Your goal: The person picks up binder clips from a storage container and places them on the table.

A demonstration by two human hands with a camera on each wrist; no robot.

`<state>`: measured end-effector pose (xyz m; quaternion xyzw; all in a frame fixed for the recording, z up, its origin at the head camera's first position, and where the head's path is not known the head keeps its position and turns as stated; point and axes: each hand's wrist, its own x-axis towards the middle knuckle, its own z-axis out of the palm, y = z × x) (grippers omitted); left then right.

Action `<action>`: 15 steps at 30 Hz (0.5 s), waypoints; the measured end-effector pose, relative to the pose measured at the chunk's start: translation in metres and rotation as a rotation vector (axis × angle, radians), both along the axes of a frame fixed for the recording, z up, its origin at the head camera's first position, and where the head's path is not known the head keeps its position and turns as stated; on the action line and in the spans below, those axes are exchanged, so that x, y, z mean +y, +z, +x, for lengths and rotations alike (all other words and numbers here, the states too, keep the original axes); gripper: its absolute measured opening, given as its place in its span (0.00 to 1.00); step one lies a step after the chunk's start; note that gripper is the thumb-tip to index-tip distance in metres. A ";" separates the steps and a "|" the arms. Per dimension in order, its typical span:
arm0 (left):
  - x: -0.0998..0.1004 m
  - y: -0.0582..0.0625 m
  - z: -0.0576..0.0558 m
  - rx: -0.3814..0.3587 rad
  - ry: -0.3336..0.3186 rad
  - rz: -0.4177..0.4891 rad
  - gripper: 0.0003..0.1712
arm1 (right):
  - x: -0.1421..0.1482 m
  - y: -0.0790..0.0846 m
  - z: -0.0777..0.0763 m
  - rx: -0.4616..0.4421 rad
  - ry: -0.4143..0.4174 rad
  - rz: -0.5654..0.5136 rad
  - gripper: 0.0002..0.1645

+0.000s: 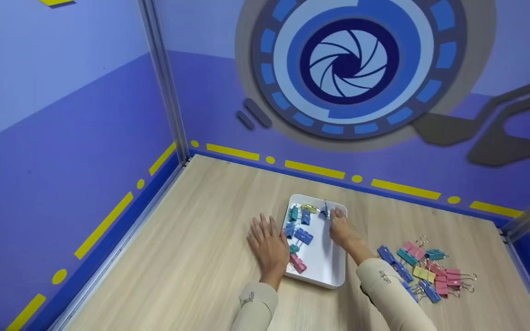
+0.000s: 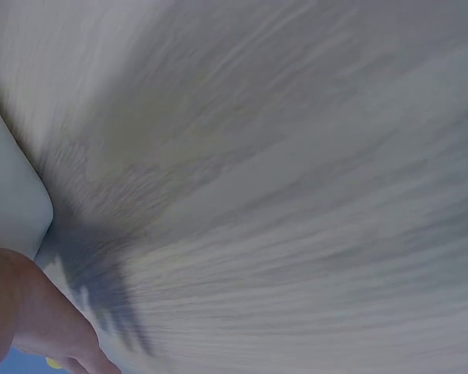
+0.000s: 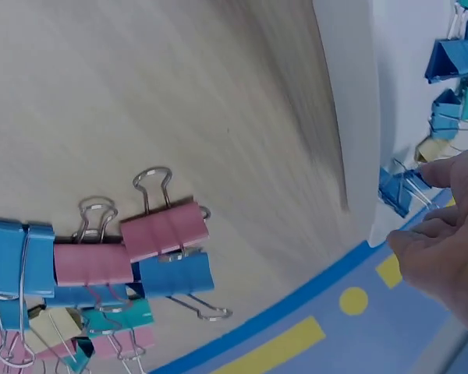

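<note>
A white tray [image 1: 322, 279] holds several binder clips in blue, teal, yellow and pink, mostly along its left side. My left hand [image 1: 268, 246] lies flat on the table with fingers spread, its thumb side against the tray's left edge. In the left wrist view only part of that hand [image 2: 51, 315] shows, beside the tray wall [image 2: 12, 183]. My right hand [image 1: 342, 230] is over the tray's far right corner. Its bent, parted fingers are right beside a blue binder clip [image 3: 395, 191] with wire handles; no firm grip on it shows.
On the wooden table [image 1: 191, 239], right of the tray, lies a loose pile of binder clips [image 1: 423, 274] in pink, blue, teal and yellow, some overlapping. A purple wall [image 1: 210, 101] with yellow dashes borders the table's far edge, and another wall [image 1: 62, 174] stands at left.
</note>
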<state>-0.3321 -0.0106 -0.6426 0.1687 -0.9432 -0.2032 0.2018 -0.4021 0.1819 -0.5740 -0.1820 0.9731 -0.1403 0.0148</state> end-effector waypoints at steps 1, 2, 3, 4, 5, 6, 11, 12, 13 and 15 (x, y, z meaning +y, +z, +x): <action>0.002 0.000 0.001 0.003 -0.006 -0.004 0.32 | 0.001 -0.002 0.001 -0.005 -0.017 0.016 0.32; 0.003 0.000 0.001 0.006 -0.011 -0.007 0.32 | 0.003 -0.005 0.001 0.005 -0.022 0.034 0.30; 0.004 0.000 0.001 0.009 -0.012 -0.007 0.32 | 0.004 -0.006 0.002 0.020 -0.019 0.046 0.29; 0.004 0.000 0.001 0.011 -0.013 -0.004 0.32 | 0.005 -0.007 0.002 0.043 -0.013 0.056 0.28; 0.004 -0.001 0.001 0.012 -0.011 -0.003 0.32 | 0.006 -0.008 0.002 0.071 -0.005 0.067 0.26; 0.005 -0.002 0.000 0.017 -0.008 0.000 0.32 | 0.006 -0.009 0.003 0.108 0.005 0.076 0.23; 0.004 -0.004 -0.001 0.026 0.002 0.001 0.32 | 0.005 -0.009 0.007 0.265 0.024 0.147 0.08; 0.004 -0.004 -0.001 0.024 0.002 -0.003 0.32 | 0.004 -0.009 0.008 0.280 0.022 0.164 0.07; 0.003 -0.004 -0.001 0.020 0.002 -0.006 0.32 | 0.003 -0.009 0.009 0.285 0.022 0.179 0.06; 0.002 -0.004 -0.001 0.016 0.002 -0.012 0.32 | 0.001 -0.007 0.012 0.277 0.026 0.206 0.06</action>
